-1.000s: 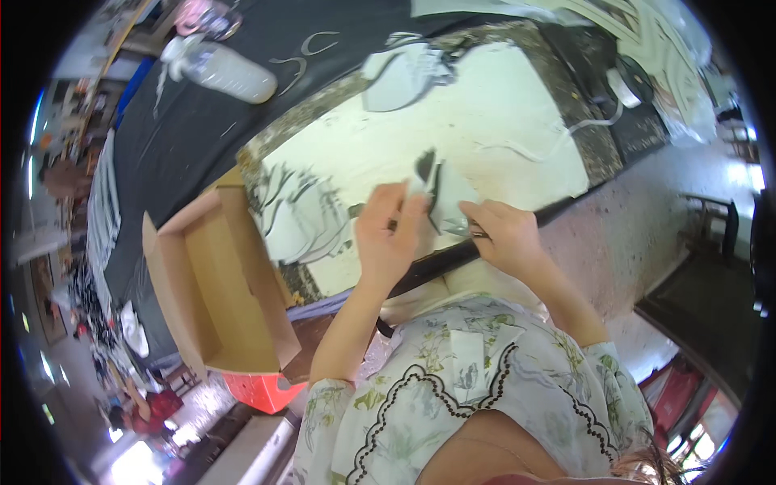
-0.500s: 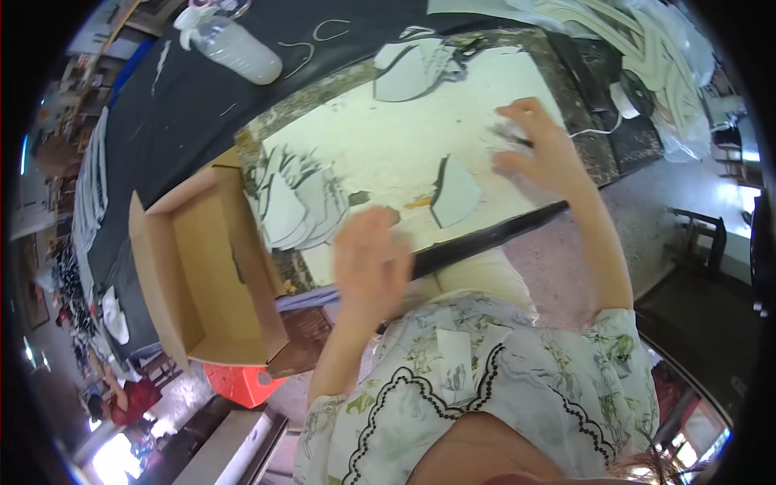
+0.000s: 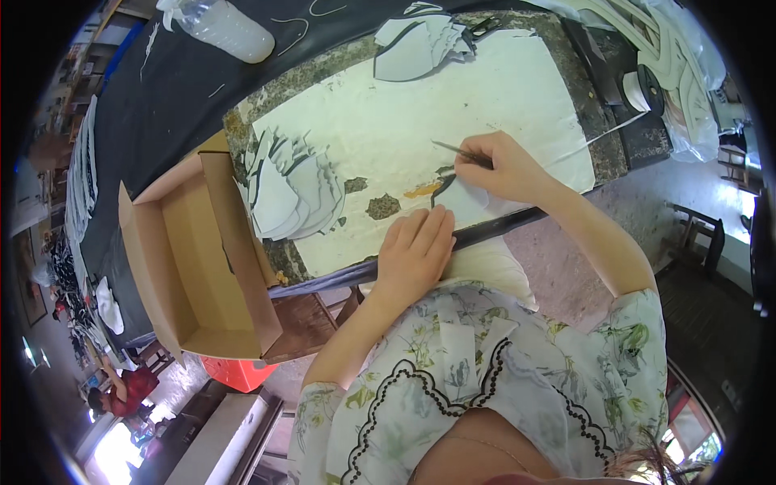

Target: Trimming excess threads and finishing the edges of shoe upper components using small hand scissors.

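Observation:
My right hand (image 3: 505,168) grips a slim, pointed dark tool (image 3: 461,151), its tip aimed left above the white work sheet (image 3: 388,121); its exact kind is unclear. Just below that hand lies a curved white fabric-like piece (image 3: 465,200) with a dark edge, partly covered by my hands. My left hand (image 3: 416,252) rests palm down, fingers stretched, at the near edge of the sheet, with its fingertips at the piece's left side. To the left sits a fanned pile of similar pieces (image 3: 283,198). Another pile (image 3: 408,52) lies at the far side.
An open cardboard box (image 3: 198,267) stands left of the board. Beyond the board are a plastic bottle (image 3: 222,31) and loose threads on black cloth (image 3: 182,105). A spool of white tape (image 3: 638,90) and pale strips (image 3: 647,32) lie at the far right. A person (image 3: 129,388) appears at lower left.
My right hand has moved left and nearer, bringing the tool over to the white piece. My left hand has moved right and settled by the piece. The view has shifted slightly.

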### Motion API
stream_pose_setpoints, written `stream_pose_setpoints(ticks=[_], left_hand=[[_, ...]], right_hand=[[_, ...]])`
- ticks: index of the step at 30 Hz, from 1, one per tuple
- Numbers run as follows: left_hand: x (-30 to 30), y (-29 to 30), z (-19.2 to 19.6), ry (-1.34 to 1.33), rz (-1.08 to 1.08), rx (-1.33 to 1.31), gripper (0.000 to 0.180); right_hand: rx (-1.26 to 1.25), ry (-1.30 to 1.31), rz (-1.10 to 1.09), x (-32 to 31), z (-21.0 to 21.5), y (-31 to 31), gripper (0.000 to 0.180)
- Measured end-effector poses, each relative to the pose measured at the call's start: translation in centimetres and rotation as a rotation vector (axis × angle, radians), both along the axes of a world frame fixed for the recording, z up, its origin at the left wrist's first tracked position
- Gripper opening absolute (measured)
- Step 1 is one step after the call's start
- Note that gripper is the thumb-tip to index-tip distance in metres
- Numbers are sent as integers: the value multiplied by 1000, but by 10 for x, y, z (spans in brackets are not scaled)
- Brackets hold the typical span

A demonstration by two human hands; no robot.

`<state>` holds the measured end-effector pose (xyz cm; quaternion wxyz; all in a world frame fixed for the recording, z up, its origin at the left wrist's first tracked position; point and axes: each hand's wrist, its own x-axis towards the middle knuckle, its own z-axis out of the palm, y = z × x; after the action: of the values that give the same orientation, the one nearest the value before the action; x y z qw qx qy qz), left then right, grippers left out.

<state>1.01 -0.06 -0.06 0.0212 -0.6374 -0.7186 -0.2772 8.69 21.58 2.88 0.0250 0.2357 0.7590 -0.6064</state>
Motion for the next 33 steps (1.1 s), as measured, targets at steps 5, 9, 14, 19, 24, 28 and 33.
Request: stream_pose_setpoints(ticks=[5, 9, 14, 19, 24, 28, 33], left_hand=[[-1, 0, -7, -38, 15, 42, 40], [0, -2, -10, -45, 25, 62, 40], [0, 0, -6, -126, 94, 68, 41], [2, 7, -2, -89, 127, 13, 42], [4, 9, -1, -109, 165, 9, 42], [5, 15, -1, -102, 178, -29, 43], [5, 12, -5, -55, 160, -48, 47]], right_hand=[[49, -35, 164, -7, 6, -13, 11], [-51, -124, 141, -6, 2, -17, 8], [39, -133, 148, -8, 4, -20, 10], [230, -64, 209, -4, 0, -13, 12], [418, -112, 277, 0, 9, 4, 14], [496, -66, 320, -3, 5, 9, 14], [532, -60, 354, -10, 12, 15, 15]])
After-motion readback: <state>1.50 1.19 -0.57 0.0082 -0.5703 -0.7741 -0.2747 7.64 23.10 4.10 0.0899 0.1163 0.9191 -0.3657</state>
